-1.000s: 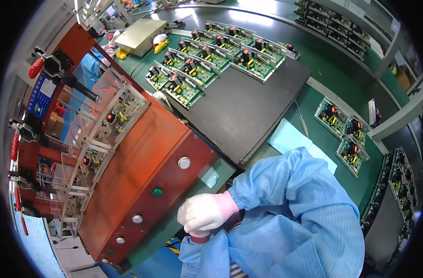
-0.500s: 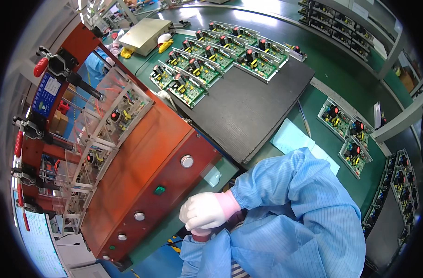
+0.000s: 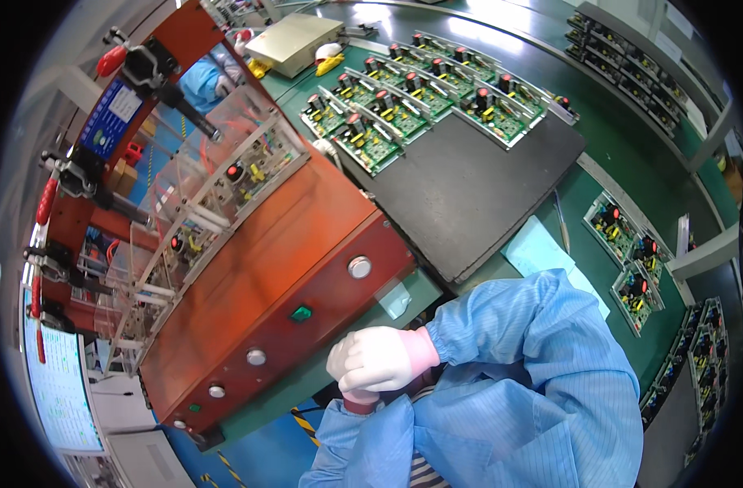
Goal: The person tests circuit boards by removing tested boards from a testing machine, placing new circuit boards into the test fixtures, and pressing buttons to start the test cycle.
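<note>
- Right hand [image 3: 381, 358]: pale glove, fingers curled shut and laid over the other hand at the near edge of the worktop; no object shows in them. A pink cuff meets a blue striped cleanroom sleeve [image 3: 534, 342].
- Left hand [image 3: 359, 398]: almost wholly covered by the right; only a pink cuff shows under it. How its fingers stand, and whether they hold anything, cannot be told. The clasp reads as a resting pose, hands kept off the equipment.
- Orange test fixture [image 3: 266, 276]: just beside the hands on their left, along the left side of the worktop. Its front panel faces the person with round silver push buttons [image 3: 359, 267] and a green button [image 3: 301, 313], probably so they lie within easy reach.
- Clear acrylic press frame [image 3: 217, 187]: on top of the fixture, with red-handled toggle clamps [image 3: 111, 61] at the far left; boards appear seated beneath it.
- Dark grey mat [image 3: 469, 195]: centre of the worktop, beyond the hands, its near half bare.
- Green circuit boards [image 3: 420, 93]: in rows on the far half of the mat, apparently staged in order.
- More circuit boards [image 3: 627, 260]: near the right edge, well apart from the hands.
- Pale blue sheet [image 3: 534, 244]: between mat and sleeve.
- Beige box [image 3: 294, 41]: far-left corner.
</note>
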`<state>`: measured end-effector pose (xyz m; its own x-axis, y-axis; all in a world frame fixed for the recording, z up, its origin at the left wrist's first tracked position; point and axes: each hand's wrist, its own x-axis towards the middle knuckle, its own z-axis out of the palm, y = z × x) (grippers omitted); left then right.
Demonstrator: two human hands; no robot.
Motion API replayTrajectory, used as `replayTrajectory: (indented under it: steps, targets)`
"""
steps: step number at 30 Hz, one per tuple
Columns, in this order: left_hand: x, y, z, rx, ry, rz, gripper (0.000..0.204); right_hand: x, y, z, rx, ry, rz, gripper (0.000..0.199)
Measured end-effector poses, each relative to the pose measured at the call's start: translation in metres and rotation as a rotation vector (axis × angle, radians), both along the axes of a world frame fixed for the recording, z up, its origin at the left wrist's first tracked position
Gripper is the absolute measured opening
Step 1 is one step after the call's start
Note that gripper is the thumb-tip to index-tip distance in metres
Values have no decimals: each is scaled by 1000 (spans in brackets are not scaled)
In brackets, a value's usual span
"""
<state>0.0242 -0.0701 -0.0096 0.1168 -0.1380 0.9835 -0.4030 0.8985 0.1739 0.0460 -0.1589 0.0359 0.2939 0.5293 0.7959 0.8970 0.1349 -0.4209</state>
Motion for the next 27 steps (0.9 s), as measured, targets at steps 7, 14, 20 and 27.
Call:
replayTrajectory:
  steps: [7,14,20,27]
  targets:
    - [13,13,6,341,80,526,25,2,-2,13,-20,20,30,15]
    - [-2,36,-1,671,205,1071,29,7,-3,39,20,9,61,16]
    - [-17,53,-9,870,337,1646,32,2,-4,24,-105,-57,-4,17]
    - [-15,49,12,921,329,1611,27,1,0,19,-156,-81,-91,18]
